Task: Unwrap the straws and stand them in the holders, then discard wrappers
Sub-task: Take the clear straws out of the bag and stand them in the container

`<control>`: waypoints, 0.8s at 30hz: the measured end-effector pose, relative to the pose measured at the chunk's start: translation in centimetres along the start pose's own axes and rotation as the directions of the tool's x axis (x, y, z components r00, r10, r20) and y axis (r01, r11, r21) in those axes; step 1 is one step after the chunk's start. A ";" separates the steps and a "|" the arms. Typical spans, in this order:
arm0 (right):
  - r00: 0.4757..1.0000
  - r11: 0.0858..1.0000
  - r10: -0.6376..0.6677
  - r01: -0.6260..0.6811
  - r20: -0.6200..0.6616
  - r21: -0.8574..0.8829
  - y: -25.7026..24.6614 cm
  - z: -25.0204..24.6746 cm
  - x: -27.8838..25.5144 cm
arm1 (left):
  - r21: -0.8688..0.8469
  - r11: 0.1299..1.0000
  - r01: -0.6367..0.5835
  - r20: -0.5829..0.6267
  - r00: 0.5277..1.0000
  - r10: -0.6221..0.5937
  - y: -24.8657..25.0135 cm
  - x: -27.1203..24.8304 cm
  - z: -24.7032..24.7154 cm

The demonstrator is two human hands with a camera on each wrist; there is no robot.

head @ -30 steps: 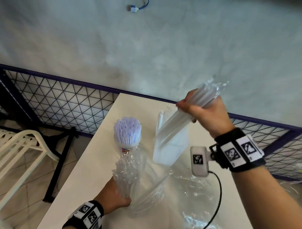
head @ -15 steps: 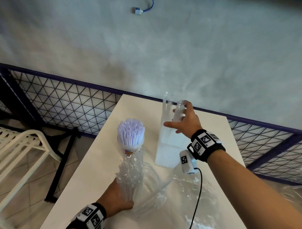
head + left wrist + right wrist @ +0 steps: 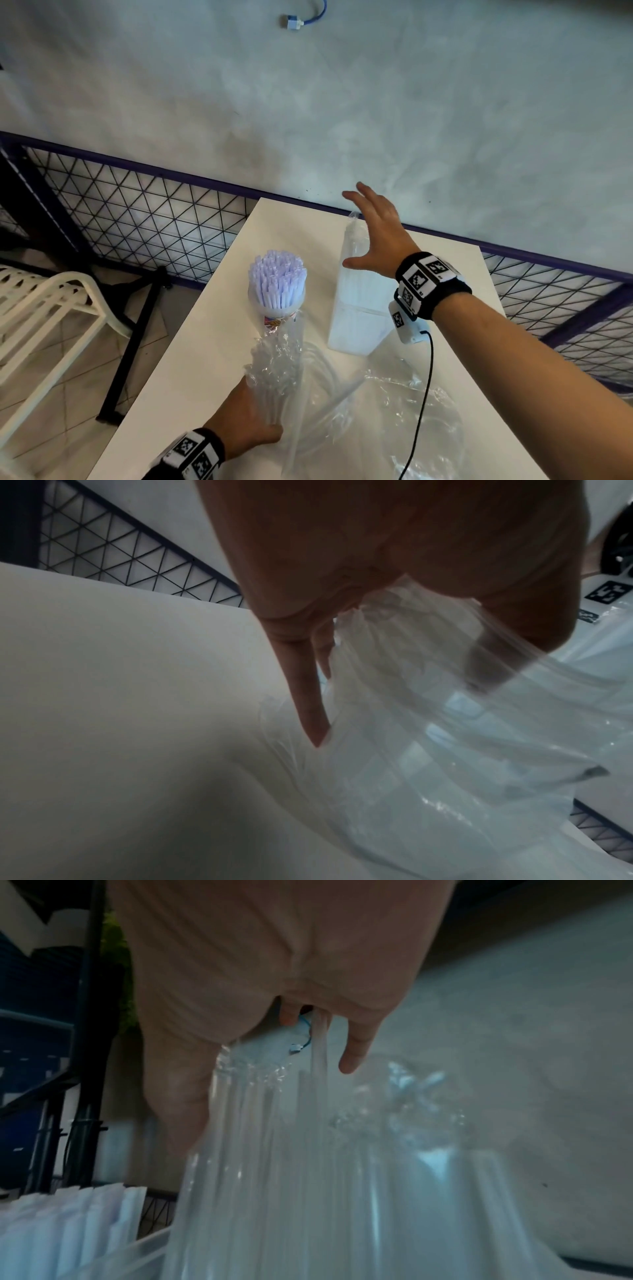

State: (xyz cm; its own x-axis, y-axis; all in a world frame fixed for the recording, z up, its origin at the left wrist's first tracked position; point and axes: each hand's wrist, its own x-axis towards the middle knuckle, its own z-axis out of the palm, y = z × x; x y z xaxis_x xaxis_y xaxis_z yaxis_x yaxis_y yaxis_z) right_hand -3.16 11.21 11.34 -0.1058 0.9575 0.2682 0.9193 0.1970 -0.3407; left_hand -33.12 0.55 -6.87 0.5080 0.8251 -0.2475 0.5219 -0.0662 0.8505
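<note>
Two holders stand mid-frame on the white counter (image 3: 205,342): a round cup (image 3: 274,310) packed with white straws (image 3: 277,277), and right of it a clear box (image 3: 356,318) with clear straws (image 3: 352,240) upright inside, seemingly still in film. The right hand (image 3: 373,233), fingers spread and holding nothing, hovers at their tops. At lower centre the left hand (image 3: 246,421) grips a crinkled bag (image 3: 277,370) of more straws. Loose plastic wrappers (image 3: 394,421) lie lower right, not yet discarded; by this view, the job looks roughly half done
</note>
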 end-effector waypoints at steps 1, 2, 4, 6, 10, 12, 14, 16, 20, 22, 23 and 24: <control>0.998 1.000 -0.002 0.004 0.057 -0.025 -0.1 0.1 0.3 | 0.003 1.000 0.004 0.001 1.000 -0.004 0.0 0.0 0.0; 0.994 0.999 0.022 -0.018 0.111 -0.042 0.0 0.2 0.5 | 0.008 1.000 0.000 0.005 1.000 -0.001 0.0 0.0 0.0; 0.981 0.994 0.094 -0.083 0.170 -0.073 0.2 0.4 0.4 | 0.016 1.000 -0.007 0.010 1.000 0.007 0.0 0.0 0.0; 0.973 0.983 0.143 -0.119 0.181 -0.137 0.4 0.7 -0.1 | 0.028 1.000 -0.006 0.015 1.000 0.006 0.1 0.0 0.0; 0.962 0.948 0.138 -0.059 0.237 -0.313 0.4 1.6 -1.8 | -0.021 1.000 0.008 0.012 1.000 -0.007 -0.2 0.0 0.1; 0.955 0.934 0.146 -0.046 0.259 -0.355 0.5 2.1 -2.5 | -0.024 1.000 0.013 0.020 1.000 -0.012 -0.2 0.0 0.1; 0.942 0.917 0.156 -0.026 0.298 -0.398 0.5 2.4 -2.9 | -0.037 0.999 0.011 0.021 1.000 -0.010 -0.2 0.0 0.0; 0.922 0.896 0.161 0.013 0.351 -0.444 0.5 2.5 -3.0 | -0.057 0.998 0.014 0.017 1.000 -0.013 -0.1 0.0 0.0; 0.912 0.885 0.191 0.000 0.363 -0.465 -0.3 1.9 -2.8 | -0.083 0.996 0.017 0.014 1.000 -0.016 -0.1 0.0 0.0; 0.939 0.891 0.136 0.024 0.317 -0.454 -0.9 2.0 -2.7 | -0.061 0.998 0.017 0.014 1.000 -0.017 -0.3 0.1 0.1; 0.942 0.888 0.108 0.052 0.316 -0.457 -1.1 2.2 -2.8 | -0.049 0.999 0.022 0.014 1.000 -0.021 -0.4 0.1 0.2; 0.935 0.880 0.099 0.078 0.341 -0.468 -1.2 2.4 -2.9 | -0.044 0.999 0.030 0.011 1.000 -0.029 -0.6 0.1 0.2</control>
State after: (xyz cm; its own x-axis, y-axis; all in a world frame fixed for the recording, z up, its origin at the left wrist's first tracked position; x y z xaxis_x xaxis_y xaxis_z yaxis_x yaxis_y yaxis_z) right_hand -4.86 8.69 8.77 -0.1373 0.9865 -0.0897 0.9784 0.1492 0.1431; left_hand -33.19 0.57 -7.50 0.5001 0.8204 -0.2772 0.5062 -0.0172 0.8623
